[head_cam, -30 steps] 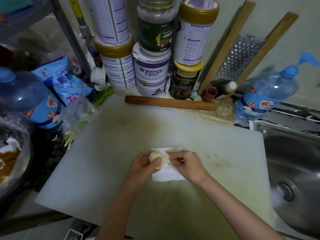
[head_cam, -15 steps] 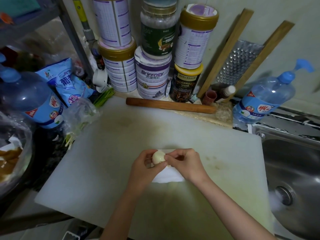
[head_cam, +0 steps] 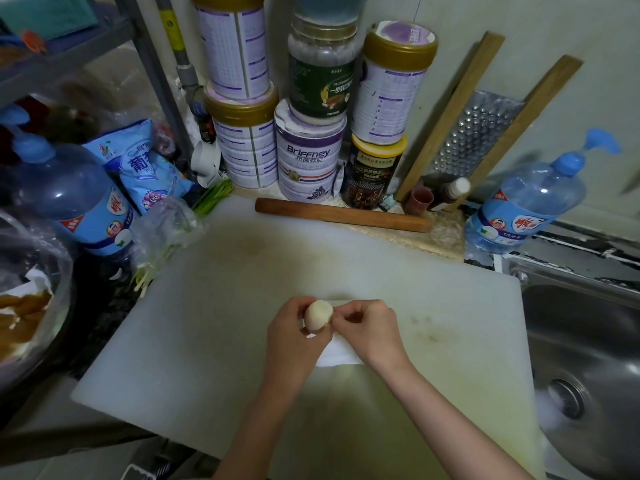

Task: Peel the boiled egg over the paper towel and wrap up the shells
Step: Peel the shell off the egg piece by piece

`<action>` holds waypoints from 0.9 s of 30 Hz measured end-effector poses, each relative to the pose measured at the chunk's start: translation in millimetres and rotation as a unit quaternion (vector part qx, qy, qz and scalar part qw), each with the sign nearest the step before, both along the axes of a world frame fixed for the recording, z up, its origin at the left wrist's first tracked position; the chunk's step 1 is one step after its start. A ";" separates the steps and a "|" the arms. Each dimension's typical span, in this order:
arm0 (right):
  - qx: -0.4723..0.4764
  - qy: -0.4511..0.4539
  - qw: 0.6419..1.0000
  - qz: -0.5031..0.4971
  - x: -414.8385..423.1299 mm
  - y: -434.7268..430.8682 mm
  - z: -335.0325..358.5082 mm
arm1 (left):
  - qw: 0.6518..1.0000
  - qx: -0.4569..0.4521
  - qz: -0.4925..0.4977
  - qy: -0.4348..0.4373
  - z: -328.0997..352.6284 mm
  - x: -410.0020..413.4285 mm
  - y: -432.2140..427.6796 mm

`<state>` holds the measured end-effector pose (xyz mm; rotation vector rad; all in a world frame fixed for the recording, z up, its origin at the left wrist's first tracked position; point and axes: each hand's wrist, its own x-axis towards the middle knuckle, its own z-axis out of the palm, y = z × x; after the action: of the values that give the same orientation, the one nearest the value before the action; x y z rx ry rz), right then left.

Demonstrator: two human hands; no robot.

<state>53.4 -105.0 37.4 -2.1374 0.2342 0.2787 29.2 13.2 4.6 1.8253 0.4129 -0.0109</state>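
Note:
My left hand (head_cam: 294, 336) holds a pale boiled egg (head_cam: 318, 315) just above the white paper towel (head_cam: 337, 355), which lies on the white cutting board (head_cam: 214, 306). My right hand (head_cam: 367, 327) sits right beside the egg, thumb and forefinger pinched against its right side. Whether a bit of shell is between those fingers is too small to tell. Both hands cover most of the towel, and any shell pieces on it are hidden.
A wooden rolling pin (head_cam: 343, 214) lies at the board's far edge, with stacked tins and jars (head_cam: 308, 154) behind it. Blue bottles stand at left (head_cam: 72, 199) and right (head_cam: 530, 202). A bag of greens (head_cam: 166, 230) lies left; a steel sink (head_cam: 585, 358) is right.
My right hand has closed in from the towel onto the egg's right side. The egg has turned slightly in my left hand and shows more smooth white surface.

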 end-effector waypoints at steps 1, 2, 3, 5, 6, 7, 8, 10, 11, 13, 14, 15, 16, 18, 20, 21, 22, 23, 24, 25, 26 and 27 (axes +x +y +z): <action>0.001 0.008 1.000 -0.006 0.9 0.1 0.3 | 1.000 0.011 -0.001 -0.007 0.6 -0.3 -0.4; 0.004 0.017 1.000 -0.010 1.7 -0.4 0.8 | 1.000 0.023 -0.003 -0.014 0.9 -0.7 -0.6; 0.006 0.026 1.000 -0.014 2.8 -0.8 1.3 | 0.999 0.035 -0.007 -0.023 1.3 -0.8 -0.9; 0.004 0.035 0.999 -0.017 4.6 -1.2 1.8 | 0.997 0.056 -0.021 -0.038 1.8 -1.0 -1.6; -0.003 0.035 0.999 -0.016 5.1 -1.1 2.1 | 0.997 0.063 -0.028 -0.043 1.8 -1.0 -1.9; -0.013 0.032 0.999 -0.014 5.3 -0.5 2.6 | 0.996 0.067 -0.034 -0.046 1.6 -1.1 -2.2; -0.025 0.029 0.999 -0.011 5.0 -0.1 3.2 | 0.996 0.070 -0.036 -0.047 1.3 -1.2 -2.4; -0.037 0.023 0.999 -0.007 4.2 0.5 3.4 | 0.996 0.073 -0.037 -0.048 1.0 -1.0 -2.4; -0.040 0.020 0.999 -0.006 3.8 0.8 3.5 | 0.996 0.073 -0.037 -0.048 1.0 -0.7 -2.2; -0.043 0.014 0.999 -0.006 3.5 0.7 3.9 | 0.995 0.076 -0.042 -0.051 0.9 0.1 -1.4; -0.044 0.012 0.999 -0.005 3.6 0.6 3.9 | 0.995 0.075 -0.045 -0.052 1.0 0.6 -0.8; -0.045 0.009 0.999 -0.004 3.7 0.3 3.9 | 0.995 0.071 -0.046 -0.051 0.8 1.1 0.0; -0.046 0.007 0.999 -0.001 3.8 -0.2 4.2 | 0.996 0.064 -0.048 -0.049 0.6 1.9 0.9; -0.048 0.008 0.999 0.006 4.4 -1.7 4.3 | 0.997 0.050 -0.051 -0.040 0.1 3.3 2.7; -0.033 0.020 0.999 0.010 6.3 -4.8 3.6 | 0.998 0.029 -0.052 -0.023 0.5 4.6 5.3; -0.013 0.030 0.999 0.009 7.5 -6.6 3.0 | 0.999 0.011 -0.051 -0.011 0.7 5.5 7.0; 0.016 0.041 0.999 0.006 8.3 -8.8 2.0 | 0.999 -0.014 -0.050 0.004 0.7 6.6 8.9; 0.050 0.051 0.997 0.000 9.2 -10.5 0.8 | 0.998 -0.045 -0.050 0.018 0.4 7.7 11.1; 0.085 0.061 0.994 -0.011 10.1 -12.2 -0.8 | 0.995 -0.081 -0.050 0.031 0.2 8.8 12.9; 0.117 0.068 0.991 -0.024 10.6 -13.7 -2.2 | 0.991 -0.117 -0.049 0.044 -0.1 9.8 14.5; 0.138 0.071 0.987 -0.036 11.1 -15.1 -3.8 | 0.986 -0.149 -0.045 0.055 -0.5 10.4 15.5; 0.143 0.070 0.986 -0.042 11.6 -16.2 -6.2 | 0.981 -0.177 -0.039 0.062 -1.3 10.7 16.0</action>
<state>65.0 -121.2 31.2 -1.8217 0.3432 0.3901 39.8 29.3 3.2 1.4913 0.3989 -0.2387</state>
